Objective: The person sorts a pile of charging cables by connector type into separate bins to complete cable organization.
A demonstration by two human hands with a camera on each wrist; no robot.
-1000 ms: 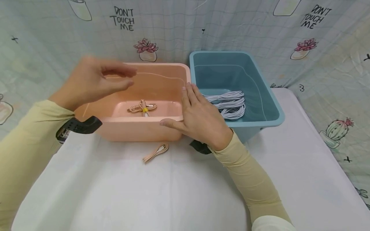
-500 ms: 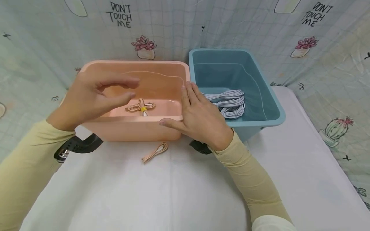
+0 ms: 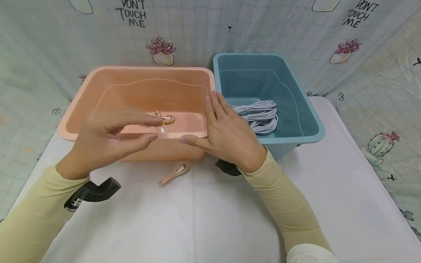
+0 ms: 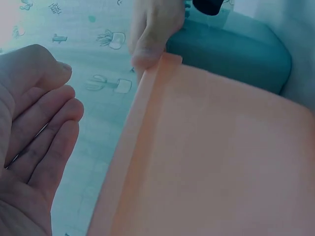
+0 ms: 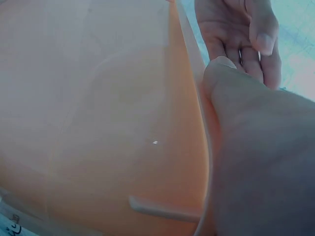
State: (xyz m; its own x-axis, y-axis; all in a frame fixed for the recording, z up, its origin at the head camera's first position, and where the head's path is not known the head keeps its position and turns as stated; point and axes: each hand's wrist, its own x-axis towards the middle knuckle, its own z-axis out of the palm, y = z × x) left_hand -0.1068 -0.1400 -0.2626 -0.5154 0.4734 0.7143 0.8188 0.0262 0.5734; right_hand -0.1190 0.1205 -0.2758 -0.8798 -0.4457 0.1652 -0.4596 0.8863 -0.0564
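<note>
My left hand hovers over the near left part of a peach plastic bin, thumb apart from the fingers and nothing held. Straight fingers of my right hand lie on the bin's near right corner, its thumb along the front rim. Inside the bin is a coiled peach cable with a yellow tie, partly hidden behind my left fingertips. A second folded peach cable lies on the white table in front. In the left wrist view, the left palm is bare.
A blue bin stands against the peach bin's right side, holding several bundles of white cable. Behind both hangs a printed curtain. The white tablecloth stretches toward me.
My left hand has come down and nearer over the peach bin, uncovering its back left rim and partly covering the cable inside. The right hand keeps its place on the corner.
</note>
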